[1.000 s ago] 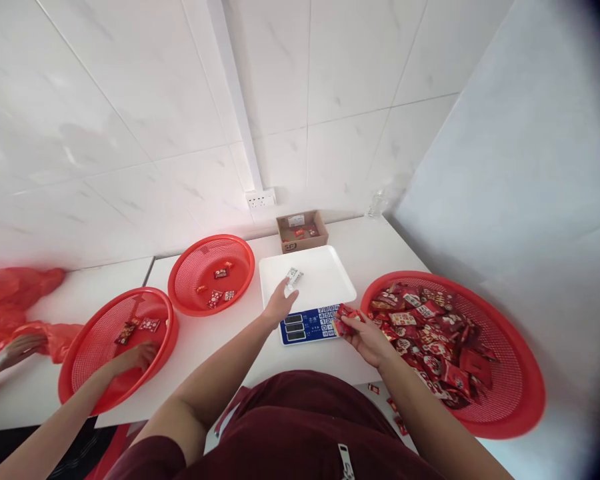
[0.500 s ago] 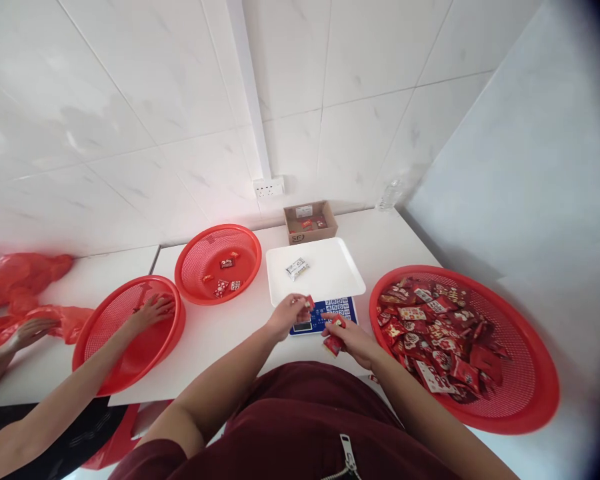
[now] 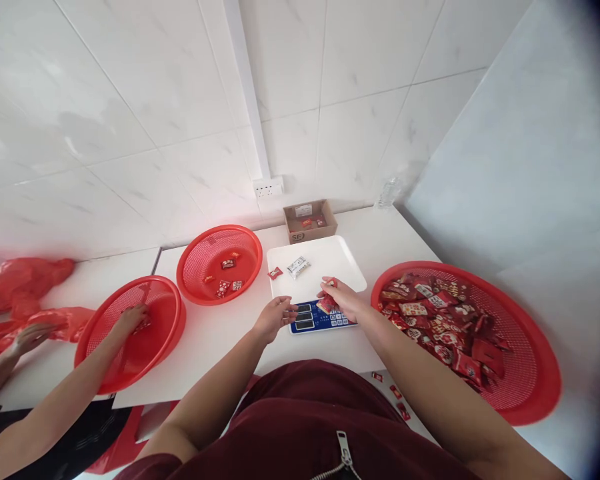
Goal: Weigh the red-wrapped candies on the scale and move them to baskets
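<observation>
My right hand [image 3: 345,297] is closed on red candy packets [image 3: 327,305], above the keypad of the blue-fronted weighing scale [image 3: 305,325]. To its left, my left hand [image 3: 274,319] hovers by the scale's displays, fingers loosely curled and apart, with nothing visible in them. On the white scale tray [image 3: 320,252] lies a silver-white packet [image 3: 299,267]. A small red candy packet [image 3: 275,273] is at the tray's left edge.
At right stands a large red basket [image 3: 535,380] of mixed red packets. Left are a red basket [image 3: 220,237] with a few packets and another red basket [image 3: 167,333], where a co-worker's hand [image 3: 130,320] reaches in. Behind the tray sits a cardboard box [image 3: 310,232].
My left hand has let go of a small red packet, which now shows at the tray's left edge. My right hand has moved up and slightly left with its packets.
</observation>
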Demonstrator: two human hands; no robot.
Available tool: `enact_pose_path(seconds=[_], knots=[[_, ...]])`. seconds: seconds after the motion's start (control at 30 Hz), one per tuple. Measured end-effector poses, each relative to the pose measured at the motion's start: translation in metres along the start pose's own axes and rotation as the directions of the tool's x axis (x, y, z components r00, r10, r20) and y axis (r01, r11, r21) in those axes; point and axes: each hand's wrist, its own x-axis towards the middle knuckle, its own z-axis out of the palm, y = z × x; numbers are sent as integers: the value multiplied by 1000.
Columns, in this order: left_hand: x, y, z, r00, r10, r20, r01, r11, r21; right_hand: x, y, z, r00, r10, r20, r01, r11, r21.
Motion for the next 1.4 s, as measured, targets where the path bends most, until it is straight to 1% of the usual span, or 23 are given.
enact_pose_path(seconds=[0.07,0.13,0.2,0.23,0.27,0.33,0.4,0.43,0.47,0.5,0.53,0.6,0.7,0.8,0.87,0.9,0.93,1.0,1.07,1.13,1.27,1.33,1.4], knots=[[-6,-5,-6,1000,-5,7,5,1000,27,6,-9,4,999,-26,24,26,999,-18],[-10,-9,-14,1000,15,0,-15,996,92,9,-13,4,999,-38,38,39,999,-33],[-10,-13,-22,996,84,-40,-74,975,211,9,-10,1,1000,-23,13,23,1000,2],[-8,-14,-25,986,149,-71,-122,948,293,9,-7,-1,1000,-11,-9,11,999,36],[-5,-13,-28,968,231,-101,-176,906,386,9,-4,-3,999,1,-33,1,998,70],[4,-8,-33,899,423,-114,-293,774,561,10,1,-6,997,10,-70,-1,992,127],[16,2,-34,817,575,-47,-397,620,677,10,2,-7,997,-1,-79,13,988,155],[23,8,-34,788,615,-2,-432,555,711,11,0,-6,997,-15,-74,27,985,173],[30,15,-32,772,634,35,-449,507,736,11,-2,-4,997,-39,-61,50,980,193],[37,21,-29,771,635,54,-445,477,758,12,-5,-3,997,-69,-45,77,975,208],[43,27,-26,781,621,56,-422,461,780,12,-9,-1,994,-100,-31,104,972,210],[53,35,-20,819,573,34,-344,441,829,11,-13,0,988,-154,-29,156,973,168],[61,35,-13,862,506,37,-255,369,894,5,-5,-12,976,-197,-91,203,977,63],[59,26,-10,871,481,101,-271,300,915,-5,22,-45,942,-264,-207,271,962,6],[56,17,-7,871,469,146,-312,298,902,-13,45,-78,888,-328,-322,308,945,-113],[54,12,-6,869,466,165,-333,304,893,-17,56,-95,862,-350,-366,287,933,-217],[52,8,-4,866,466,183,-352,307,884,-22,67,-111,848,-355,-392,227,914,-336],[46,-1,1,856,470,215,-384,301,873,-30,83,-138,853,-328,-407,71,844,-532],[40,-10,6,851,464,247,-408,286,867,-34,93,-153,870,-286,-401,-35,776,-630],[32,-18,11,853,442,279,-427,280,860,-32,97,-154,878,-274,-392,-66,743,-666],[20,-28,16,857,411,311,-441,273,855,-18,98,-136,884,-281,-374,-118,639,-760],[17,-31,17,856,414,310,-445,284,849,-11,97,-128,884,-279,-375,-155,582,-798],[16,-32,17,850,428,306,-454,301,838,-5,96,-125,890,-271,-367,-180,530,-829]])
